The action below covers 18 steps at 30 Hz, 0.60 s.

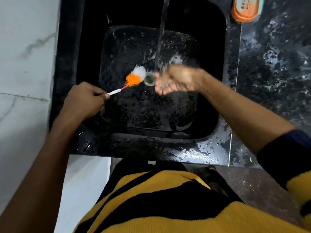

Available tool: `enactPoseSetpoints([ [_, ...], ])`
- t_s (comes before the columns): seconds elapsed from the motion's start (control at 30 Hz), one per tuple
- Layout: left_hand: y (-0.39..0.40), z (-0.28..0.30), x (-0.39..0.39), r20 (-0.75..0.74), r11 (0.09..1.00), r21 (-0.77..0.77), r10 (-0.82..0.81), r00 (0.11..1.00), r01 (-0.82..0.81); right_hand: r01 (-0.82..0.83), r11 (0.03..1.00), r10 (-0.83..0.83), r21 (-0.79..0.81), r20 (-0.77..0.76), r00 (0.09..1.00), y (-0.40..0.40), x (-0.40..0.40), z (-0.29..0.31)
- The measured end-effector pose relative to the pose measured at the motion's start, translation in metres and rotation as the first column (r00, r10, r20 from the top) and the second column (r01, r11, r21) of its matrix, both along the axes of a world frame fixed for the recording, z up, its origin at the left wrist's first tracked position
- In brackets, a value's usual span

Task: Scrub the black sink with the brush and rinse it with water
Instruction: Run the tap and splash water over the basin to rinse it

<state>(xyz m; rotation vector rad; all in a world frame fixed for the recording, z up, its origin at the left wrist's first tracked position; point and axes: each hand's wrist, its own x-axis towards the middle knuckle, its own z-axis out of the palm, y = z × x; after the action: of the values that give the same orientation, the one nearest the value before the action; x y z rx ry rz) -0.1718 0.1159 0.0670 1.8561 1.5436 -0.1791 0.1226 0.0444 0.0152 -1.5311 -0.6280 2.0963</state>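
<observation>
The black sink (pixel 148 105) is set into a dark speckled stone surface (pixel 272 68), close to its left edge, where a pale marbled wall (pixel 25 56) rises beside it. A stream of water (pixel 160 36) falls from the top of the view into the basin, landing just right of the round metal drain (pixel 149 79) in the middle of the basin floor, which is wet and beaded with drops. The left hand (pixel 84 100) has its fingers curled round the white handle end of the brush (pixel 133 78), over the left part of the basin; the thin pink stem runs up and to the right to a fluffy head, orange nearer the hand and white at the tip, whose white end lies just beside the drain on its left. The right hand (pixel 175 79) reaches in from the right, blurred, with fingers loosely spread and palm turned sideways, right under the stream and beside the drain; it holds nothing. At the far right corner of the surface, behind the sink, sits an orange soap case (pixel 244 10). The near edge of the surface shines with puddled water.
</observation>
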Motion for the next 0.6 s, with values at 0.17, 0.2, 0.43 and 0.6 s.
enactPoseSetpoints([
  [0.17,0.005,-0.006,0.003,0.016,1.0,-0.004,-0.03,0.999,0.03,-0.691,0.643,0.703,-0.33,0.613,0.361,-0.085,-0.011,-0.048],
  [0.2,0.006,-0.006,0.003,0.018,1.0,-0.008,-0.029,0.999,0.029,-0.706,0.617,0.663,-0.347,0.713,0.228,-0.083,-0.008,-0.045],
  [0.43,0.007,-0.004,-0.002,0.012,1.0,-0.004,-0.008,1.0,0.008,0.566,0.824,-0.566,-0.031,0.0,0.825,0.003,-0.021,-0.006],
  [0.6,0.011,0.001,-0.01,-0.004,1.0,-0.001,-0.007,1.0,0.007,0.859,0.257,-0.943,-0.442,-0.307,0.124,0.081,-0.038,-0.002],
])
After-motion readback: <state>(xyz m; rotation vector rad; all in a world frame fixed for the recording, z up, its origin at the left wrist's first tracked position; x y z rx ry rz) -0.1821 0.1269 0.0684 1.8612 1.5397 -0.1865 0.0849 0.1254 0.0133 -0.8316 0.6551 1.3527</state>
